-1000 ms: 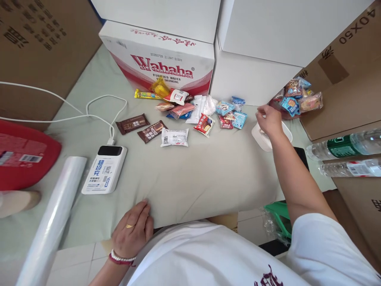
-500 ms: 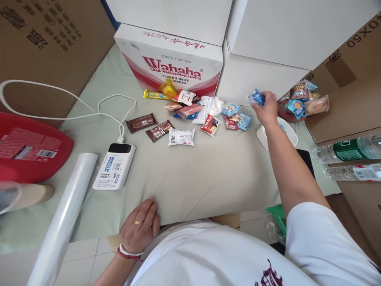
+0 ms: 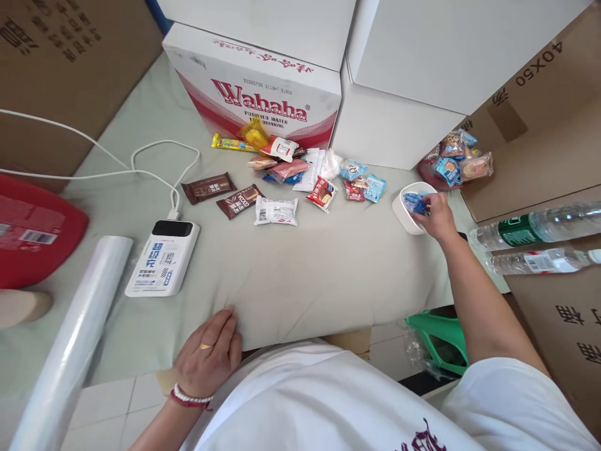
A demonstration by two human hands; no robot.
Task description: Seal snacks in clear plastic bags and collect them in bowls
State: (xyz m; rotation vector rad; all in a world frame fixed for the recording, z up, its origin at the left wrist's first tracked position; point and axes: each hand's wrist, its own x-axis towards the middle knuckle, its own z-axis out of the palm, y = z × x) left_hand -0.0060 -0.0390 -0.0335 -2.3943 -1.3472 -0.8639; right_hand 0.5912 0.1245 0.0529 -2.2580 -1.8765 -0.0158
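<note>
Blue snack packet [image 3: 415,203], into white bowl [image 3: 407,210]
My right hand [image 3: 439,216] grip clamped on it; left hand [image 3: 206,363] flat at bench [image 3: 305,275] near edge; snack pile [image 3: 305,172] unsorted.

A blue packet [image 3: 415,203] is seen in a white bowl [image 3: 402,212]; a pale green cloth [image 3: 300,269] is spread beneath

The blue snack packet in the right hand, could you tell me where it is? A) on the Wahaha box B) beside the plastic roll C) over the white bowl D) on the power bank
C: the right hand holds the blue snack packet inside the rim of the white bowl, at the table's right end.
</note>
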